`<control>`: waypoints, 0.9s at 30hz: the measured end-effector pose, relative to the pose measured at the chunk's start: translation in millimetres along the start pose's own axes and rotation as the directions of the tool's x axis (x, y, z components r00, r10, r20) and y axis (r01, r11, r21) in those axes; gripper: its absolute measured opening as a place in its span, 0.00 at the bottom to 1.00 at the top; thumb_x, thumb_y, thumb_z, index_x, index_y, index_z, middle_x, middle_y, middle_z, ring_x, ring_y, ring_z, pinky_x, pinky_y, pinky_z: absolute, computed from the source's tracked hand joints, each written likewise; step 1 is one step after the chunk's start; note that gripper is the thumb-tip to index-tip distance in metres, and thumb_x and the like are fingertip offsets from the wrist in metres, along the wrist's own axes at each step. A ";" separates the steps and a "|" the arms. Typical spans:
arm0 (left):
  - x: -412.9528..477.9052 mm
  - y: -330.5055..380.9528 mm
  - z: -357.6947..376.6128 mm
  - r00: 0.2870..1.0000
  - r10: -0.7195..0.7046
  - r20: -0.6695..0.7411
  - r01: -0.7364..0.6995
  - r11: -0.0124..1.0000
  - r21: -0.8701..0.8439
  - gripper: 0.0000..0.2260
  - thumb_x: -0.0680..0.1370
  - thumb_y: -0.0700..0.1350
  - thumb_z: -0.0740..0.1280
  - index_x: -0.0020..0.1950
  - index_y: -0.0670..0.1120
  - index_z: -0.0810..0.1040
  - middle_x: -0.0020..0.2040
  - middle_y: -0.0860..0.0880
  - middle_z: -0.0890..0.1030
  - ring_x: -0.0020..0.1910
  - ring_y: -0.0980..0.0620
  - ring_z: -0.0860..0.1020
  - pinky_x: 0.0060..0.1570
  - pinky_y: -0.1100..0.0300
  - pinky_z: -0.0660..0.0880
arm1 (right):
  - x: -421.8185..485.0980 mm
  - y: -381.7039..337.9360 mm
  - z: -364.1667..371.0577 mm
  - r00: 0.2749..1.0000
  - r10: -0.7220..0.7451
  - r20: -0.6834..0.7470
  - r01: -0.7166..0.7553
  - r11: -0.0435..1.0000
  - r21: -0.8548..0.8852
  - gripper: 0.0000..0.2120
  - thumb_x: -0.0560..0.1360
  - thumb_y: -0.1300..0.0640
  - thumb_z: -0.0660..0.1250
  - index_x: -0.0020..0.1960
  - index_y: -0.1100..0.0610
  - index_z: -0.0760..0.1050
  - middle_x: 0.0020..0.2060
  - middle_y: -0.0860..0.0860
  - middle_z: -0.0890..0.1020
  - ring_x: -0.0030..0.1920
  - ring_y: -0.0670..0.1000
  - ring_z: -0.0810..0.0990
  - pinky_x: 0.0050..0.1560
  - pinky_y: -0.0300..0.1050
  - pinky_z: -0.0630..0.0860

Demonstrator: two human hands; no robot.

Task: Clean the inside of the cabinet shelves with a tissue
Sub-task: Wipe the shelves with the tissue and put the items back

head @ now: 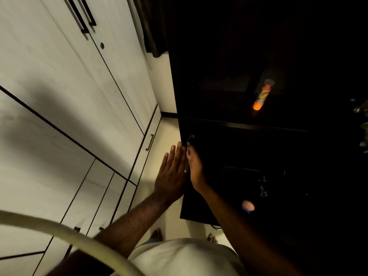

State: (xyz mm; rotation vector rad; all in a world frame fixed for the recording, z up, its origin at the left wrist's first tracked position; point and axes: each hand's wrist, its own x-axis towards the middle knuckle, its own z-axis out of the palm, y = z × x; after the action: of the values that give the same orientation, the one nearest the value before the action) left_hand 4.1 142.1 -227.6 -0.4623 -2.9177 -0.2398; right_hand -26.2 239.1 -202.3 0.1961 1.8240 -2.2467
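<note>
Left hand: our left hand (171, 172) is opened out, fingers straight and close together, its flat side against the front edge of the dark cabinet (239, 56); its grip has hold of nothing.
Right hand: our right hand (196, 166) reaches just beside the left, on the cabinet side of that edge, with its back toward us and its fingers bent inward.
Right grip: a small pale thing (188, 144) shows at the fingertips, just below a bit of metal (191, 137); we cannot tell whether it is the tissue or part of the door, nor whether the grip has closed on it.
Cabinet: it fills the right side, very dark inside, with a shelf edge (249, 126) running across above our hands.
On the shelf above: an orange spray can (262, 94) stands well apart from both hands.
Lower down: a pinkish round object (248, 205) sits in the dark beside our right forearm.
Left side: a white wardrobe (69, 96) with black handles.
Below: pale floor (169, 132), and our bare feet (156, 234) near the cabinet's foot.
</note>
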 end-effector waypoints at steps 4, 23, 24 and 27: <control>2.8 0.4 -4.2 1.000 -0.023 0.003 0.023 1.000 -0.001 0.34 0.80 0.56 0.51 0.81 0.40 0.46 0.81 0.39 0.46 0.80 0.39 0.49 0.76 0.43 0.54 | 18.4 -1.6 -7.9 0.999 0.039 -0.008 -0.039 0.999 -0.020 0.26 0.75 0.38 0.56 0.66 0.52 0.75 0.63 0.51 0.79 0.66 0.49 0.75 0.72 0.53 0.68; 4.8 5.9 -16.7 0.999 -0.036 0.021 0.036 0.999 -0.015 0.32 0.80 0.55 0.52 0.81 0.42 0.48 0.82 0.42 0.44 0.80 0.40 0.46 0.77 0.44 0.52 | 17.4 -24.2 -3.4 0.989 -0.133 0.071 0.136 0.990 -0.038 0.24 0.79 0.52 0.53 0.73 0.57 0.67 0.66 0.52 0.74 0.68 0.48 0.72 0.65 0.36 0.71; 5.5 5.5 -18.6 0.999 -0.033 0.024 0.034 0.999 -0.013 0.33 0.80 0.55 0.52 0.81 0.43 0.47 0.81 0.41 0.45 0.80 0.40 0.47 0.77 0.43 0.54 | 14.3 -18.7 -4.2 0.988 -0.131 0.078 0.134 0.990 -0.036 0.23 0.80 0.52 0.53 0.73 0.57 0.67 0.66 0.51 0.74 0.68 0.47 0.72 0.64 0.34 0.71; 5.6 6.7 -22.1 0.999 -0.031 0.020 0.031 0.999 -0.010 0.33 0.80 0.56 0.50 0.81 0.40 0.51 0.81 0.40 0.48 0.80 0.39 0.49 0.76 0.42 0.56 | 20.7 -13.3 -12.5 0.996 -0.075 0.041 0.077 0.995 -0.056 0.17 0.79 0.49 0.55 0.64 0.51 0.74 0.59 0.48 0.79 0.67 0.50 0.75 0.64 0.38 0.72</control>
State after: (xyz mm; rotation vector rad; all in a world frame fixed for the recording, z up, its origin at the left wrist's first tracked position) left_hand 4.2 146.0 -204.1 -0.4239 -2.9456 -0.2554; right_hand -50.3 251.8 -197.6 0.0731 1.9035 -2.2286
